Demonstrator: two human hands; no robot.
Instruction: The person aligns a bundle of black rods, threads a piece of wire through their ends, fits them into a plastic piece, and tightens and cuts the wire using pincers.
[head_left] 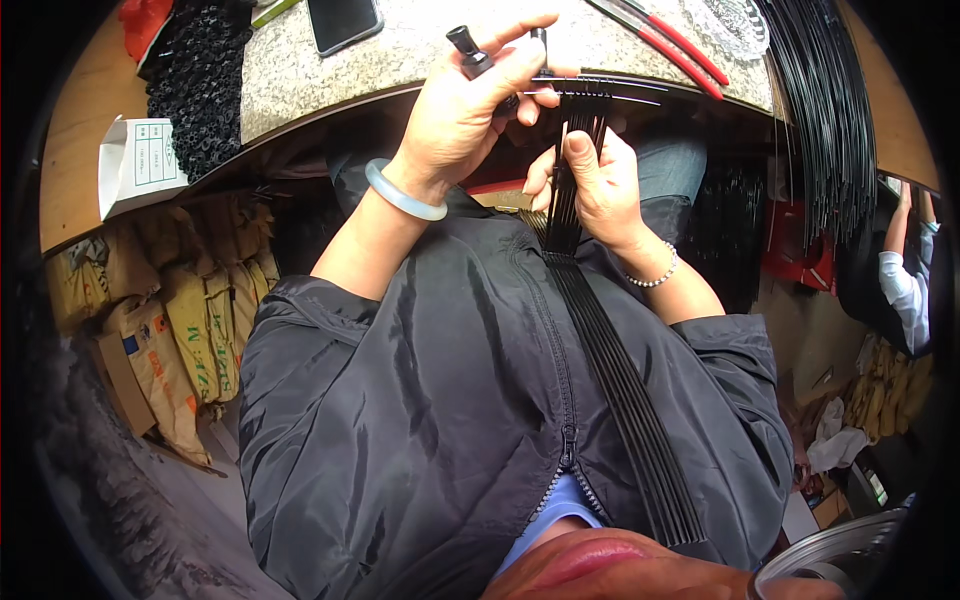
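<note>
So the left hand point(450, 115) was up near the table edge, forearm angling in from the lower left, with a pale bangle point(405, 195) round the wrist. One finger stuck out toward the upper right while the others curled in around a black cylindrical handle point(470, 50). A short black cylinder point(540, 48) stood by the fingertips, though I couldn't tell if they gripped it.

The right hand point(608, 195) came in from the lower right, beaded bracelet point(658, 270) on the wrist. Its thumb pointed up and lay across a flat bundle of thin black strands point(625, 400), fingers wrapped behind, so that grip was narrow. The bundle ran from between the hands down over the black jacket point(420, 400). At its top end, thin crossing rods point(635, 97) sat sideways, just beside the left fingertips.

Room-wise, both hands were at the near edge of the speckled tabletop point(300, 90). Bare stone showed between the left hand and the phone point(345, 25). Red-handled pliers point(690, 65) poked close to the edge on the right, near a clear patterned dish point(735, 25). Farther right, long black strands point(825, 120) hung over the side; a heap of small black parts point(200, 85) was piled far left, beside a white box point(140, 165).
</note>
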